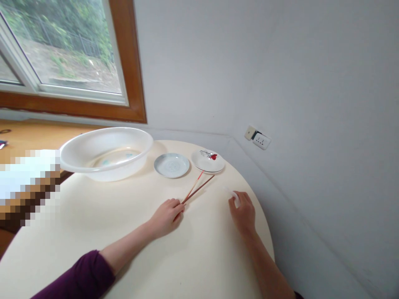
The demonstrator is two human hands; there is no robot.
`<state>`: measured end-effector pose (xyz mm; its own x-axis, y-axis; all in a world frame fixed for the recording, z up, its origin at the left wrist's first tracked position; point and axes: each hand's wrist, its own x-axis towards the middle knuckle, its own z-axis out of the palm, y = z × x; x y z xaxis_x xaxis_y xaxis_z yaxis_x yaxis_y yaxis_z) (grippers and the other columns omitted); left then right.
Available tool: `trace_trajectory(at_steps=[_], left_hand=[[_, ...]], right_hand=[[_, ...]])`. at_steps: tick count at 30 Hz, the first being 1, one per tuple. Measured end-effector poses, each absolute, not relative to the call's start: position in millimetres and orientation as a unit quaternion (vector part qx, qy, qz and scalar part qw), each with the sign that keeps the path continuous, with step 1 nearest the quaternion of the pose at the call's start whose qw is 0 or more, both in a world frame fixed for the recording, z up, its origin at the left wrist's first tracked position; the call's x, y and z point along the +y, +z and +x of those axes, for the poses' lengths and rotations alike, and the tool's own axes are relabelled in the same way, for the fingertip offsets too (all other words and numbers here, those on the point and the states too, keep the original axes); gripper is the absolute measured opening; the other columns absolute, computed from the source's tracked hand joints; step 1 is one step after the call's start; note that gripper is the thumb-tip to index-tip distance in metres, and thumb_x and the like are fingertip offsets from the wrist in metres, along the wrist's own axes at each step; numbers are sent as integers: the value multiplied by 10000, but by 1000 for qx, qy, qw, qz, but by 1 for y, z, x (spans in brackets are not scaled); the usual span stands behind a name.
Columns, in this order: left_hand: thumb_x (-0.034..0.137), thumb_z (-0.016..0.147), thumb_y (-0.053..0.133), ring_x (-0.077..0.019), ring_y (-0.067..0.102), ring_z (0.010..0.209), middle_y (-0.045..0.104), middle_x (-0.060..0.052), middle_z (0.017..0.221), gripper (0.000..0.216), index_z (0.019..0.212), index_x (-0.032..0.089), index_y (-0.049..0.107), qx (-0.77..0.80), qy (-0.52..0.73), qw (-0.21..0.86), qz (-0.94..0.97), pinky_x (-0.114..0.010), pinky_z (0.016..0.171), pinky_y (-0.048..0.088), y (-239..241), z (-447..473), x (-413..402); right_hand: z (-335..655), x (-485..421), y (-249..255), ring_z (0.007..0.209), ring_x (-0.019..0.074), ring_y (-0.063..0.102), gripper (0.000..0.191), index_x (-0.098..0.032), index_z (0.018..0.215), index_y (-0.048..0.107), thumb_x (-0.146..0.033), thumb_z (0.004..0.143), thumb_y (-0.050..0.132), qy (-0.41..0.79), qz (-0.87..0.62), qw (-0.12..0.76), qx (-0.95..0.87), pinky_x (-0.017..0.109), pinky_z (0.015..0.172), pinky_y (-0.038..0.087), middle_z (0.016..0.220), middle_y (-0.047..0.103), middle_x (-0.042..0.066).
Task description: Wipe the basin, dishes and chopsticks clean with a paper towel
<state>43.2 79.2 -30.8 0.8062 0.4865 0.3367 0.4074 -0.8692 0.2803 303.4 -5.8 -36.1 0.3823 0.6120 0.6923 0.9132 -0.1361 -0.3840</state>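
Note:
My left hand is closed around the lower ends of a pair of chopsticks. They spread apart in a V toward the plates; one looks dark brown, the other has a red and yellowish pattern. At the right, my right hand has its fingers closed on a small white object with a slim pale end pointing left; its kind is unclear against the pale table. Beyond the chopstick tips sits a white plate with a red flower. Left of it is a pale blue-grey plate.
A large whitish plastic basin stands at the back left of the round cream table. A wooden desk adjoins on the left, below a window. Walls with a power socket border the table's back and right.

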Motion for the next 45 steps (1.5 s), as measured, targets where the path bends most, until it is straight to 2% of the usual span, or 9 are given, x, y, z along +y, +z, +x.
trace_trajectory(at_steps=[3, 9, 11, 22, 30, 35, 39, 42, 45], left_hand=[[131, 803, 406, -180, 533, 756, 592, -64, 804, 179, 813, 178, 579, 234, 171, 82, 954, -300, 703, 417, -30, 58, 79], [125, 771, 461, -194, 531, 812, 598, -52, 928, 359, 1102, 231, 551, 181, 133, 44, 973, -336, 725, 398, -22, 82, 81], [124, 780, 458, -200, 531, 828, 595, -55, 949, 384, 1138, 241, 534, 176, 128, 34, 975, -340, 729, 398, -20, 89, 83], [133, 846, 404, -225, 547, 887, 583, -98, 961, 282, 1078, 199, 549, 260, 172, 62, 948, -365, 768, 429, -29, 119, 113], [191, 836, 458, -222, 541, 898, 582, -101, 979, 201, 989, 181, 588, 295, 220, 72, 927, -371, 793, 427, -28, 115, 120], [230, 838, 464, -222, 530, 925, 584, -100, 984, 195, 965, 164, 597, 315, 299, 68, 898, -369, 832, 420, -25, 105, 129], [215, 856, 415, -261, 490, 1063, 555, -137, 1103, 264, 1053, 161, 582, 399, 343, 14, 850, -436, 924, 370, -24, 84, 148], [330, 842, 467, -318, 386, 1221, 449, -173, 1282, 369, 1175, 185, 531, 463, 314, -10, 829, -546, 1026, 225, -26, 62, 162], [452, 794, 518, -380, 253, 1312, 329, -190, 1386, 491, 1224, 217, 504, 499, 258, 28, 827, -623, 1020, 162, -33, 42, 172]], right_hand=[[298, -7, -29, 762, 182, 554, 141, -187, 833, 575, -184, 785, 443, -209, -666, 469, -541, 309, 722, 455, 778, 585, 36], [288, -7, -27, 749, 180, 548, 115, -190, 811, 562, -145, 785, 460, -186, -643, 474, -572, 308, 703, 463, 765, 574, 34], [288, -6, -29, 761, 187, 549, 114, -189, 812, 562, -145, 787, 459, -177, -641, 472, -579, 317, 710, 465, 770, 575, 40], [278, -2, -35, 725, 178, 538, 124, -205, 745, 534, -155, 772, 424, -95, -666, 437, -597, 300, 689, 451, 735, 567, 31], [273, -2, -30, 667, 161, 541, 130, -202, 714, 528, -142, 745, 416, -51, -639, 431, -635, 262, 630, 444, 693, 563, 21], [273, -1, -34, 655, 158, 555, 144, -200, 731, 550, -146, 739, 417, -43, -636, 423, -644, 257, 626, 452, 707, 592, 25], [274, -1, -37, 605, 148, 559, 162, -192, 759, 577, -175, 754, 416, -34, -655, 403, -639, 243, 593, 448, 691, 618, 22], [274, -2, -37, 553, 138, 551, 184, -193, 783, 598, -209, 774, 415, -20, -674, 384, -631, 228, 552, 434, 651, 623, 8], [273, -3, -35, 517, 131, 538, 201, -191, 781, 608, -235, 784, 412, -17, -682, 379, -625, 220, 525, 421, 620, 619, 1]])
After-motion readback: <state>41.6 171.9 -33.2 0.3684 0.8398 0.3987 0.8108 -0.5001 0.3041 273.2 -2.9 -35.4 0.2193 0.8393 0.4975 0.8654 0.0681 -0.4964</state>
